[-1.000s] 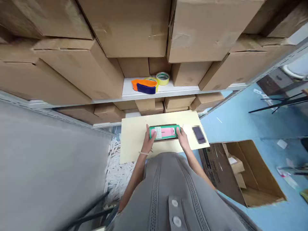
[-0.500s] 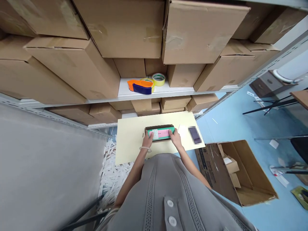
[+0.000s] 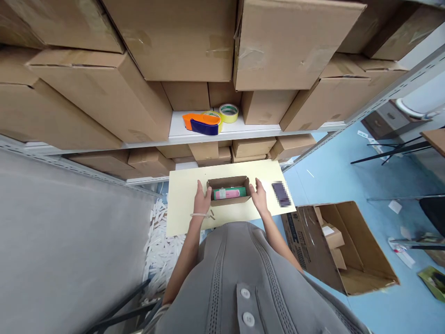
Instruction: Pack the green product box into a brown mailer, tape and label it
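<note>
On the pale yellow board [image 3: 184, 204] stands a small open cardboard box [image 3: 229, 201]. Inside it lies a green and pink package [image 3: 229, 193] with a whitish label near its left end. My left hand [image 3: 202, 198] is at the box's left end, fingers apart, thumb by the rim. At the right end, my right hand [image 3: 257, 195] has its fingers spread and the thumb close to the box corner. Neither hand grips the package. Whether the thumbs touch the cardboard is hard to tell.
A tape dispenser [image 3: 201, 124] and a yellow tape roll [image 3: 228, 113] sit on the shelf among cardboard boxes [image 3: 187, 41]. A pixelated dark object [image 3: 281, 194] lies on the board's right. A large open carton [image 3: 365, 241] holds small boxes. Shredded paper [image 3: 162, 250] lies lower left.
The green and pink package has gone down into the small box. Both hands have let go of it and moved outward to the box's two ends.
</note>
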### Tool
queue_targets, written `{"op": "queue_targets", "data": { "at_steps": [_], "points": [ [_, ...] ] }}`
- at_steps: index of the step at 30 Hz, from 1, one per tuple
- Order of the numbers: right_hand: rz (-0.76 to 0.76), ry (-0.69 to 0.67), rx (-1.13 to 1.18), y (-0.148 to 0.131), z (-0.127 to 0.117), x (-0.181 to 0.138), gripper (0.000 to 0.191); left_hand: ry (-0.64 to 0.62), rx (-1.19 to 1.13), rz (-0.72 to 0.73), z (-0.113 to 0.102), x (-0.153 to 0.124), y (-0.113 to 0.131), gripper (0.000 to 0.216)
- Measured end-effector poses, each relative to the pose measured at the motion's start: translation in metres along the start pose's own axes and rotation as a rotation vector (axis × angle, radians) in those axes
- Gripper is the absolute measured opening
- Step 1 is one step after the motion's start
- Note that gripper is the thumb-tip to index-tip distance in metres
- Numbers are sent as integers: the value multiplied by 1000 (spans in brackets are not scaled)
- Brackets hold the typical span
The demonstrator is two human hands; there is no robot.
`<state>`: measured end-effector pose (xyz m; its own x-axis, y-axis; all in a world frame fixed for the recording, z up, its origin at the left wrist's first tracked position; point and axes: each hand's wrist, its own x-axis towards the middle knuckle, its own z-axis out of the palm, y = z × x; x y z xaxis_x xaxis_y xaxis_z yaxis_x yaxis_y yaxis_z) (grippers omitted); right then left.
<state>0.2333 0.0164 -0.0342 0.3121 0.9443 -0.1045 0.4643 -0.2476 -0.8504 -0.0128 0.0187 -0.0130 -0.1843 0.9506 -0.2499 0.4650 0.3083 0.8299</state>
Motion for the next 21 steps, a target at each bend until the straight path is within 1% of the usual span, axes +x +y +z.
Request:
{"op": "queue_targets", "data": {
  "at_steps": [3,5,8,11,14,17,21],
  "points": [
    [30,36,13,13,-10,2,69,-9,34,-88,-10,5,-10,75],
    [66,49,24,21,-14,2,70,-27,43,-145,-12,6,-19,74],
    [122,35,17,32,-13,0,70,-58,44,-198,-10,7,-30,74],
    [173,-15,-2,37,-11,1,71,-104,29,-244,-5,8,-35,74],
    [223,-87,-30,34,-11,3,71,-178,6,-296,0,13,-34,78],
    [254,-164,-90,25,-12,4,70,-247,9,-284,5,19,-31,81],
    [154,-261,-167,5,-6,-3,62,-313,55,-228,22,19,-26,82]
  ]
}}
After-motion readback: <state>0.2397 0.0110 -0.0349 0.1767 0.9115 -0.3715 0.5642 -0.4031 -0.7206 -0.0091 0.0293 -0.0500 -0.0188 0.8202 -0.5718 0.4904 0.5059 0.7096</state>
